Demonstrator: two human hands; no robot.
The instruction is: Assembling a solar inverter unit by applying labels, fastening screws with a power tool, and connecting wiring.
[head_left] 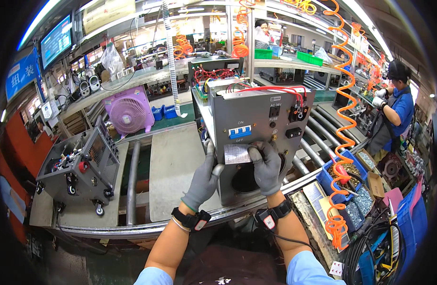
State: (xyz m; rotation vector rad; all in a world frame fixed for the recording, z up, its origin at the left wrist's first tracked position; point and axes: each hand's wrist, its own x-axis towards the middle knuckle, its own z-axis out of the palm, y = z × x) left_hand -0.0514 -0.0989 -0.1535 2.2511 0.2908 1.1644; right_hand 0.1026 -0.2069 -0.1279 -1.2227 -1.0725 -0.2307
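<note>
In front of me stands a grey metal machine cabinet [221,114], with a blue breaker switch [240,132], sockets and red cables on its panel. A small silver printed label [236,154] lies against the panel below the switch. My right hand [267,168], in a grey glove, is closed with its thumb on the label's right end; its fingertips are partly hidden. My left hand [203,180], gloved too, grips the cabinet's left edge, thumb on the front and fingers along the side. A dark round opening [244,179] shows below the label.
On the left a second grey cabinet [78,166] lies with its casters showing. A purple fan [129,111] stands behind. Metal rollers [318,137] run to the right. An orange coiled hose [344,114] hangs near blue screw bins [353,175]. A co-worker [399,104] stands far right.
</note>
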